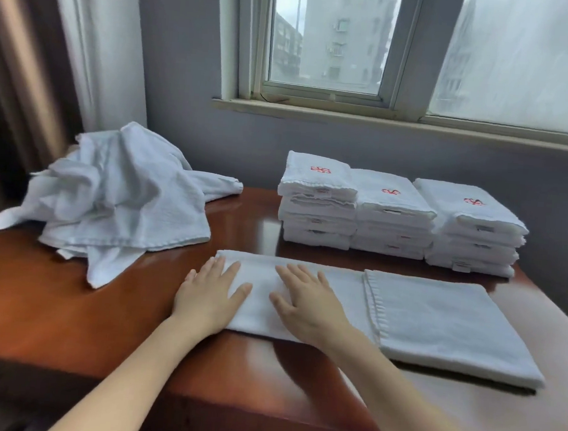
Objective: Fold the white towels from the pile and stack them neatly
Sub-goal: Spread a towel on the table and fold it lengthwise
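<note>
one head-worn wide-angle view, looking forward and down, close over the wooden table (65,300), facing the window (327,38) wall.

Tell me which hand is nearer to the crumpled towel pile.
Left. The left hand lies flat on the left end of the half-folded towel, just right of the crumpled pile; the right hand lies flat on the same towel, farther right.

Free room on the counter (48,298)
Bare wood lies front-left and in the gap between the crumpled pile (117,195) and the folded stacks (394,217) (three, close side by side); the flat towel (437,322) covers the front-right.
</note>
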The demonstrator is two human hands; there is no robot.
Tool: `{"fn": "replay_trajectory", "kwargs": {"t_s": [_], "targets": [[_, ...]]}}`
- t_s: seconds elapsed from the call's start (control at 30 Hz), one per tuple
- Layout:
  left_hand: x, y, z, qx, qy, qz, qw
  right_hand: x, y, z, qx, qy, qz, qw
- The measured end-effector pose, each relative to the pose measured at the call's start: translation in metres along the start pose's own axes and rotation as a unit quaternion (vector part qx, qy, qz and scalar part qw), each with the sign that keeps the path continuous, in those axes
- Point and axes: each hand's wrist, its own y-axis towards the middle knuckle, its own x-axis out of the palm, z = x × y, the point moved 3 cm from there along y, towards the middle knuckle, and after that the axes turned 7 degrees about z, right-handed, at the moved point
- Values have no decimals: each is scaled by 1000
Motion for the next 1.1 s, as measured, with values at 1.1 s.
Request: {"fn": "replay_trajectory", "kwargs": {"t_s": [1.1], "targets": [[-75, -13, 45, -9, -582, 85, 809, -52, 0, -14, 140, 547, 5, 826]]}}
